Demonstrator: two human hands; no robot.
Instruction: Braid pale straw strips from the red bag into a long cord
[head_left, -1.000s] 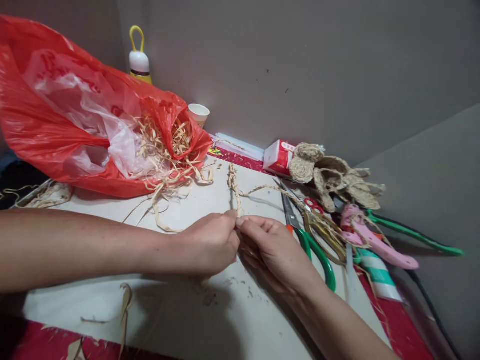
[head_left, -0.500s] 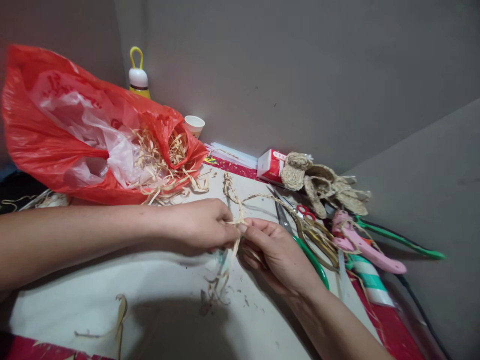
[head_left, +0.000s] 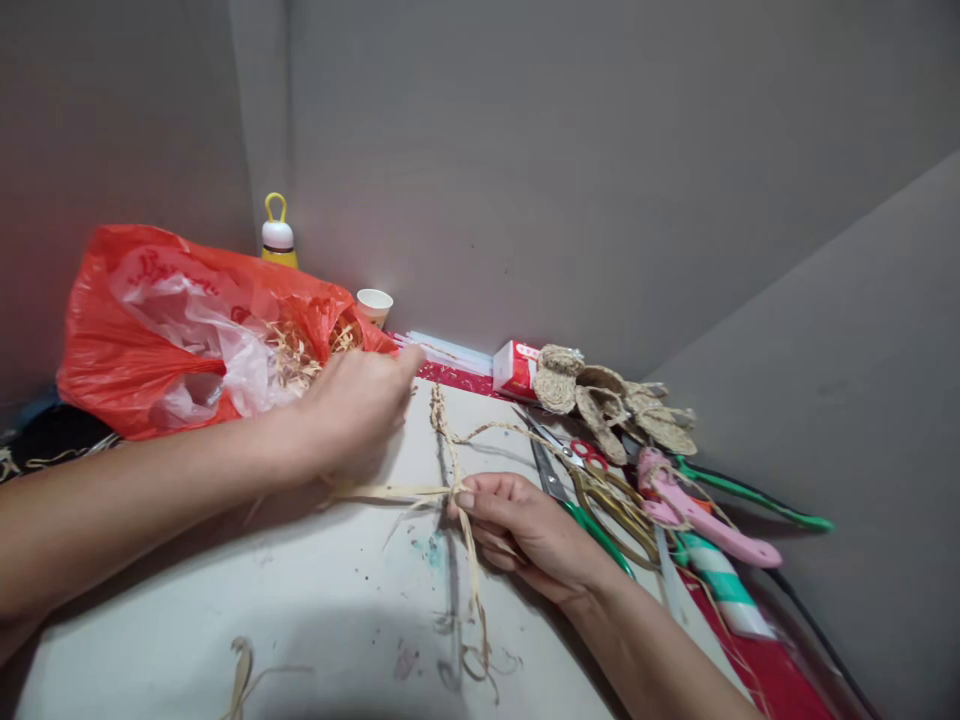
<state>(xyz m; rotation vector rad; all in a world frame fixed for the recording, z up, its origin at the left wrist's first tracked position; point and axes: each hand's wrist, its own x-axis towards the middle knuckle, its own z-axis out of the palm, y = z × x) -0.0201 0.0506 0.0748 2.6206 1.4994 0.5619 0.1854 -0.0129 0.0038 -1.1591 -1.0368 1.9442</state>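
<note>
A thin braid of pale straw-like plant fibre (head_left: pixel 448 440) runs down the middle of the white table. My right hand (head_left: pixel 529 525) is closed in a pinch on it between thumb and forefinger, with loose strands hanging below. From the pinch a flat fibre strip (head_left: pixel 397 492) stretches out to the left. My left hand (head_left: pixel 360 410) is above the table, left of the braid and in front of the red bag. It is blurred and its fingertips are mostly hidden, so what it holds, if anything, cannot be made out.
A red plastic bag (head_left: pixel 135 340) with dry fibre lies left, near a yellow bottle (head_left: pixel 278 240) and a paper cup (head_left: pixel 374 305). To the right are several scissors (head_left: pixel 551 470), woven fibre pieces (head_left: pixel 559 385), a pink-handled tool (head_left: pixel 705 515) and a red-white box (head_left: pixel 516 370).
My left hand has left the braid and moved up and left toward the bag. My right hand keeps its pinch. A strip now stretches leftward. The view has tilted upward.
</note>
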